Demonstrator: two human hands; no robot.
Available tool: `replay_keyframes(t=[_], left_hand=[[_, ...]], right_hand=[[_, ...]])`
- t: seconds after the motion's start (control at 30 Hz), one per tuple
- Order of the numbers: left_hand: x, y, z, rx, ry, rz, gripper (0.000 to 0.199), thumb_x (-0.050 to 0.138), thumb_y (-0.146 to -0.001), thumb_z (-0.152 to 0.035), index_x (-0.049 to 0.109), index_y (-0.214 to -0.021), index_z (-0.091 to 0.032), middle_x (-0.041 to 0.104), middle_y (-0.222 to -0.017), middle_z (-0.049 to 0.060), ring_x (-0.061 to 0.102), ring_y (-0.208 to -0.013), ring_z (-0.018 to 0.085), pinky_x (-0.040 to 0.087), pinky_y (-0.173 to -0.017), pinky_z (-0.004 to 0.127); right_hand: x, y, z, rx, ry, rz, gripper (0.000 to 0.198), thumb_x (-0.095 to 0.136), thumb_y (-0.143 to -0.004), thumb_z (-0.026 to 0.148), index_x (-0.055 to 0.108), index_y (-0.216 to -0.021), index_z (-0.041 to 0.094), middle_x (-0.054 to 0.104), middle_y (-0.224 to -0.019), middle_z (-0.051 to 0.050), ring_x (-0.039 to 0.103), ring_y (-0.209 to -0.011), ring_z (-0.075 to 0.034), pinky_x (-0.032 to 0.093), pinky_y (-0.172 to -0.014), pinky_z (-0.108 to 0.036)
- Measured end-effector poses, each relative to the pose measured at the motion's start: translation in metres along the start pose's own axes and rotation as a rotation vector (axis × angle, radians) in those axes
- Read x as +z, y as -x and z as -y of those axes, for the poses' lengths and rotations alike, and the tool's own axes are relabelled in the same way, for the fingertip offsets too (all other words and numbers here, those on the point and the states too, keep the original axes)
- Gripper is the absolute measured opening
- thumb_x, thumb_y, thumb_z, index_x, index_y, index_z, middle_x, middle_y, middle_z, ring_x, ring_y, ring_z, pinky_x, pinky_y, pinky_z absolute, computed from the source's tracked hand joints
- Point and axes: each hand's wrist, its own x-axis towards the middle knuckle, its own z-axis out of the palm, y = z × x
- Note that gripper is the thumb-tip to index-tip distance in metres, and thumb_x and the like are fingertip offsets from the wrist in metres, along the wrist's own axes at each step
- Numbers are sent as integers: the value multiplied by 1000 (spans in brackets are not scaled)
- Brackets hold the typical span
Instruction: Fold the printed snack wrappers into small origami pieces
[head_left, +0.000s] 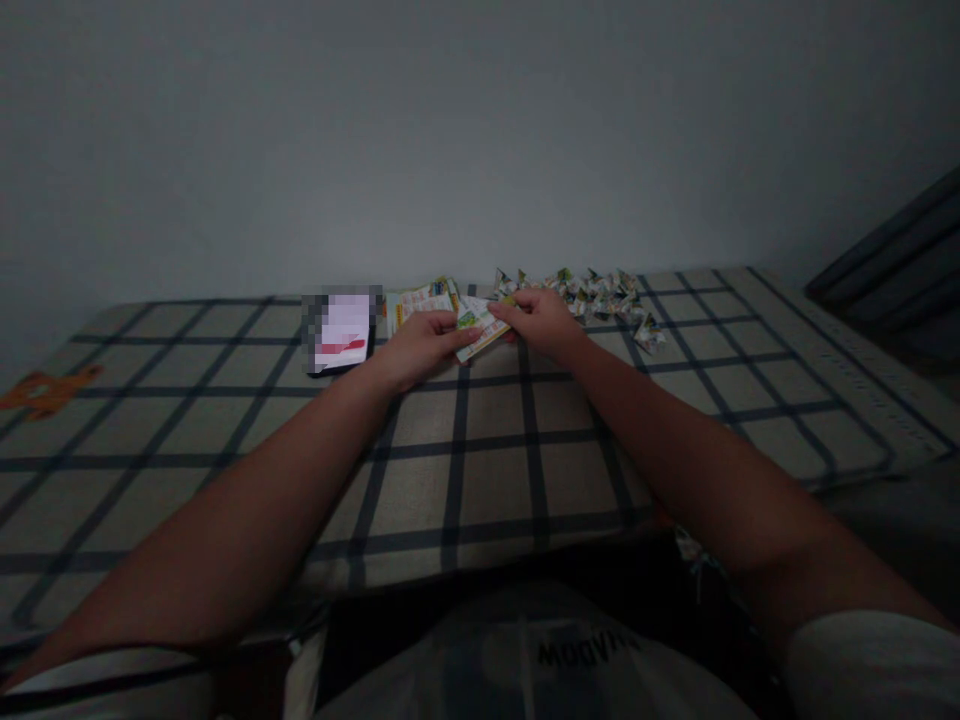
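A printed sheet of paper (480, 343), white with green and orange patches and partly folded into a strip, is held above the checked cloth between my two hands. My left hand (420, 345) pinches its left end, thumb on top. At the upper right end, my right hand (541, 318) grips it with thumb and fingers. Behind my left hand lie more printed papers (420, 303), partly covered by it. Several small folded paper pieces (596, 295) with pointed corners sit beyond and to the right of my right hand, one (649, 333) a little apart from the group.
A lit phone or tablet (343, 335), its screen blurred, stands left of the papers. The checked tablecloth (420, 500) covers the table, which meets a plain wall (480, 140) at the back. An orange item (49, 392) lies at the far left.
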Motion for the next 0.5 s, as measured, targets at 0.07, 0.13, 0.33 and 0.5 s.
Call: replay_keyframes(t=[0.07, 0.13, 0.33, 0.5], left_hand=[[1, 1, -2, 6, 43, 30, 39, 86, -70, -51, 75, -79, -15, 70, -69, 5, 57, -54, 13, 41, -48, 25], [2, 1, -4, 10, 104, 74, 40, 87, -70, -51, 76, -81, -15, 73, -75, 7, 63, -61, 15, 47, -54, 26], [2, -1, -7, 31, 228, 126, 41, 92, -64, -42, 78, -91, -14, 78, -92, 10, 72, -78, 18, 57, -72, 30], [4, 1, -5, 17, 235, 147, 40, 91, -66, -40, 78, -93, -13, 78, -88, 11, 72, -76, 19, 57, -73, 31]], right_hand=[[0, 1, 1, 5, -18, -26, 48, 63, -87, 58, 61, -62, 18, 55, -52, 2, 46, -51, -10, 34, -51, -25], [-1, 0, 2, 9, -32, -47, 48, 64, -86, 59, 61, -62, 18, 54, -52, 2, 46, -51, -11, 36, -51, -25], [-2, -2, 0, 76, -173, -38, 47, 66, -84, 63, 62, -68, 19, 56, -56, 1, 49, -52, -12, 39, -49, -26], [-5, 3, 5, -77, -36, -37, 51, 62, -88, 63, 57, -62, 20, 52, -56, 2, 46, -57, -12, 37, -55, -27]])
